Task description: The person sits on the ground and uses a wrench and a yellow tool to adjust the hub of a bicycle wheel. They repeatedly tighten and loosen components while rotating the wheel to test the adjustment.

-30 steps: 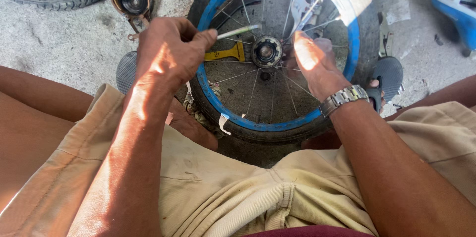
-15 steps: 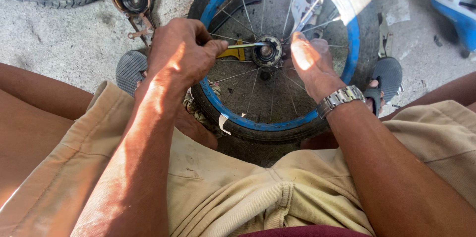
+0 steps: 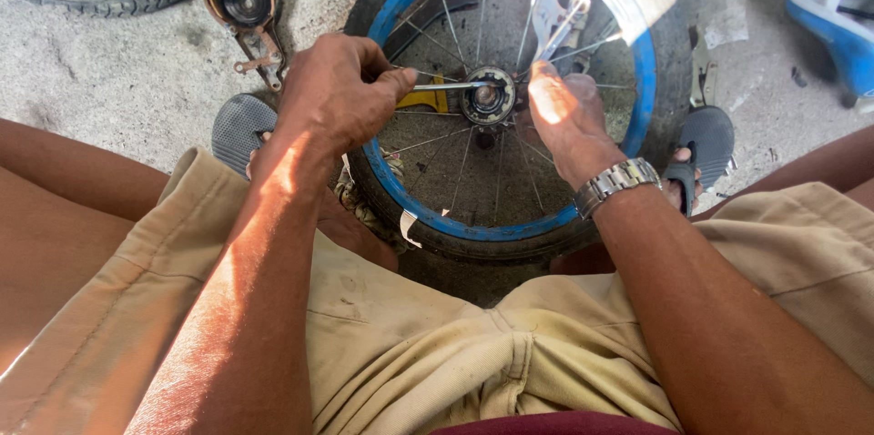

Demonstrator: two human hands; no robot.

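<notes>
The wheel (image 3: 510, 89) lay flat on the floor between the knees. Left hand (image 3: 341, 94) was fisted on a thin wrench (image 3: 442, 86) — its length ran sideways to the hub (image 3: 487, 96) — right hand (image 3: 564, 116) cupped beside it, touching.

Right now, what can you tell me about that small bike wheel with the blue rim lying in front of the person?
The small bicycle wheel with a blue rim and black tyre lies flat on the grey concrete floor, between the person's feet. Thin metal spokes run to a round silver hub at its middle. A white strip covers part of the rim at the top. The left hand holds a slim silver tool whose tip reaches the hub, while the right hand rests on the spokes beside the hub.
</notes>
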